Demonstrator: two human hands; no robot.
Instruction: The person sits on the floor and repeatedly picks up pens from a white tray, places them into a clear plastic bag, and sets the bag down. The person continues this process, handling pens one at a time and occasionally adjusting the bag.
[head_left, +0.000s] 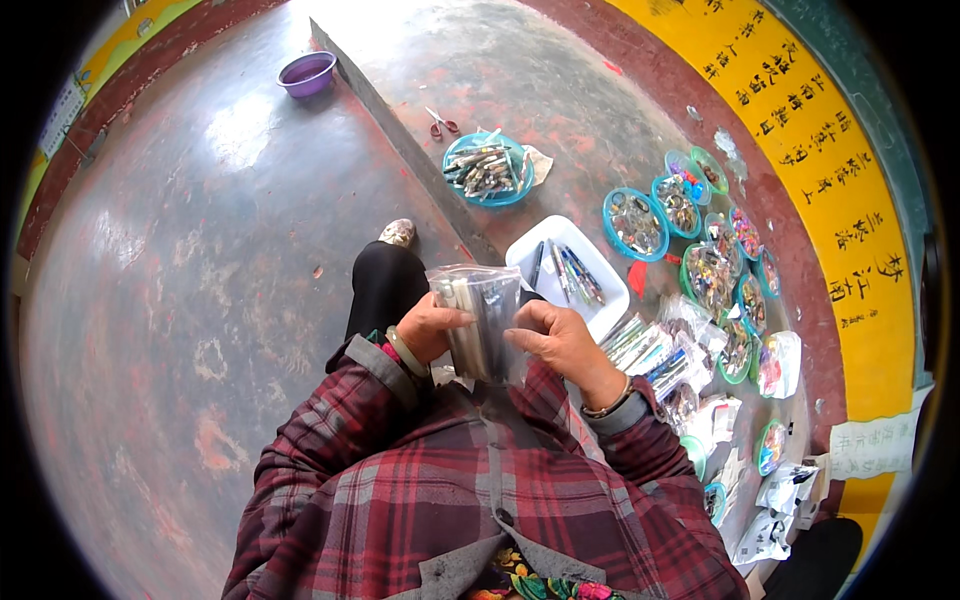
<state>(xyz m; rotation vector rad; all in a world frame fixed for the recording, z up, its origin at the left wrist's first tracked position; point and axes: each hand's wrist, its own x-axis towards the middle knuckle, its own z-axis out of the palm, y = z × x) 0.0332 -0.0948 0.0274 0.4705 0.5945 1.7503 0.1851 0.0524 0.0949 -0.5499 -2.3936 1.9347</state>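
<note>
In front of my body I hold a clear plastic zip bag (492,345) upright, its opening towards the far side. Several long, slim, pen-like items stand inside, pale on the left and dark on the right. My left hand (428,328) is closed around the bag's left edge, thumb across its front. At the right edge, my right hand (560,342) pinches the plastic between thumb and fingers. Just beyond my right hand is a white tray (558,226), with several pens (578,275) lying in it.
Farther off, a blue basket (492,202) full of pens stands near red-handled scissors (440,124). A purple basin (307,76) sits at the far left beside a low ledge (400,140). Along the right are several baskets of small parts (636,224) and bagged pens (640,350).
</note>
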